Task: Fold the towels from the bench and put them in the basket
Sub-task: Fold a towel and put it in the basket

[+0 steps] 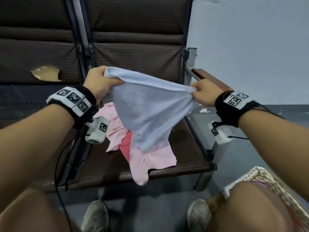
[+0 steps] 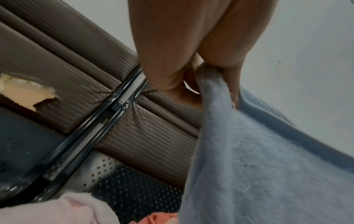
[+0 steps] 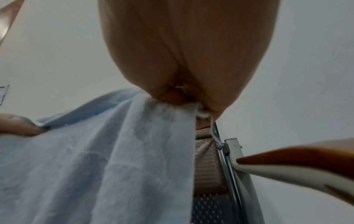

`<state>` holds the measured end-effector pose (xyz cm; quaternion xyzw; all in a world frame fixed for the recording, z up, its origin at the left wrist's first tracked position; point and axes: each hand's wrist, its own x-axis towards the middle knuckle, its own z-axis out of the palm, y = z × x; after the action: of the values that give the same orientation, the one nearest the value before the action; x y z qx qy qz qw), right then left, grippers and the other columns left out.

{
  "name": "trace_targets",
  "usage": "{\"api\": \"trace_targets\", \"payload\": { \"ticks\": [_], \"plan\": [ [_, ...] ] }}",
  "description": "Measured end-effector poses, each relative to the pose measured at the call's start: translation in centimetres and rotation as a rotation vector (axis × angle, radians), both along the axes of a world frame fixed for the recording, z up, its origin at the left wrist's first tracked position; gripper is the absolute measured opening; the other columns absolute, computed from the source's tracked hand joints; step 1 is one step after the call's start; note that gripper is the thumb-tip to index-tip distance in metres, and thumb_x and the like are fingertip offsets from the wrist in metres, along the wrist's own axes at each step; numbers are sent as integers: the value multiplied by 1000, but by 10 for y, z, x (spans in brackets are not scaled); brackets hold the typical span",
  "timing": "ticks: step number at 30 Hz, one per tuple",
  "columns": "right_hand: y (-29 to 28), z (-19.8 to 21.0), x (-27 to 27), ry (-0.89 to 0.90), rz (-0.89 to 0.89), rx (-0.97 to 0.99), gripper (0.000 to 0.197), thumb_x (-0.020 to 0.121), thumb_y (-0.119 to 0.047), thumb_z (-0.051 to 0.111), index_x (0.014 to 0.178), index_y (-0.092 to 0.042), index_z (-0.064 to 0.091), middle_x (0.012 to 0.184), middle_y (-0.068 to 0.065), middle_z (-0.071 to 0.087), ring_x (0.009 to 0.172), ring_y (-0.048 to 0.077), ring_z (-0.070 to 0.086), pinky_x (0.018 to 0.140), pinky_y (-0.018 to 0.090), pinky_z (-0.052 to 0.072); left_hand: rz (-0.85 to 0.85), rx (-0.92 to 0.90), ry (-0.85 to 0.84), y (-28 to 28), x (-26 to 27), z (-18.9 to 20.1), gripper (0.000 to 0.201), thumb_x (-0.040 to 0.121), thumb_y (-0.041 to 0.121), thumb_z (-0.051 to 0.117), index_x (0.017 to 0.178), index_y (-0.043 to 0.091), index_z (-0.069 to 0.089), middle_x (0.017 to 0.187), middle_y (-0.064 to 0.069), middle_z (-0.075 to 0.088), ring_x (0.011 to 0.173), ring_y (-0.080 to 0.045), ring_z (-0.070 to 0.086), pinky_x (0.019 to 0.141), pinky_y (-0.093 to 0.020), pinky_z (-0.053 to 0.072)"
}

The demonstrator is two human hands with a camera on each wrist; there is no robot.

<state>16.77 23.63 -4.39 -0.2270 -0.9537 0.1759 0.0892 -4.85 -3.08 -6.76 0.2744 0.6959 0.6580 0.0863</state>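
Note:
A light blue towel hangs stretched between my two hands above the bench seat. My left hand grips its left top corner; the wrist view shows the blue towel bunched under the curled fingers. My right hand pinches the right top corner, the cloth gathered at its fingertips. Under the blue towel a pink towel and a red one lie crumpled on the seat. The woven basket stands on the floor at the lower right, partly behind my right knee.
The brown padded backrest has a tear in the left seat's padding. A wooden armrest runs just behind my right hand. A grey wall is at the right. My knees and shoes fill the bottom of the head view.

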Motion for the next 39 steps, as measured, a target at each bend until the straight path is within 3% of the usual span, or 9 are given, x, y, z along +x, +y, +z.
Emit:
{"api": "trace_targets", "payload": {
  "ticks": [3,6,13,20,24,28,32,35,39],
  "plan": [
    [0,24,-1,162,-30,-138,24,78,4,38,62,-7,50,74,12,58,80,22,52,68,33,43,20,-76,96,-4,-3,22,18,72,16,86,86,17,75,92,-10,73,85,-18,66,81,-37,55],
    [-5,45,-2,281,-63,-292,20,82,1,39,67,3,52,69,10,45,67,19,43,62,32,35,77,-84,133,-7,-2,38,32,74,30,86,88,4,74,86,-10,70,79,-17,62,74,-34,50],
    [-13,60,-1,336,-58,-440,37,91,-51,60,80,-16,54,77,8,41,71,21,39,67,33,32,177,-9,95,0,2,52,27,83,34,78,90,9,74,87,-9,71,79,-16,63,72,-31,52],
    [-37,55,-19,329,-263,-553,54,87,-49,56,89,3,69,95,21,73,88,38,69,84,47,56,176,22,-112,35,30,53,35,88,30,73,79,-4,69,78,-14,64,71,-21,59,65,-31,46],
    [-70,50,-26,377,-180,-841,23,97,-22,59,87,-2,64,85,15,66,69,25,66,61,31,56,37,13,-227,54,68,49,31,86,32,76,74,4,67,58,-5,55,43,-12,48,43,-19,37],
    [-91,48,-24,316,-79,-1044,37,99,-30,57,120,1,62,107,18,69,92,27,68,85,40,57,-195,-19,-183,67,104,42,17,93,13,67,86,0,73,75,-17,66,64,-18,58,60,-26,50],
    [-92,44,-14,295,-27,-1080,41,101,-24,56,127,7,61,119,23,68,99,30,68,82,35,59,-336,4,-265,62,110,46,16,91,1,50,84,-4,63,70,-15,58,57,-15,56,54,-22,52],
    [-87,38,-8,300,11,-1075,38,102,-7,50,129,19,51,108,25,57,95,31,55,79,31,51,-221,164,-439,54,102,42,22,78,15,49,89,3,64,66,-9,64,51,-19,61,49,-25,52],
    [-93,34,-4,198,142,-1090,34,98,9,43,129,13,55,120,33,59,103,33,55,102,47,46,41,41,-174,52,86,21,31,84,1,52,111,15,54,88,-5,62,73,-20,62,63,-31,52]
  ]
}}
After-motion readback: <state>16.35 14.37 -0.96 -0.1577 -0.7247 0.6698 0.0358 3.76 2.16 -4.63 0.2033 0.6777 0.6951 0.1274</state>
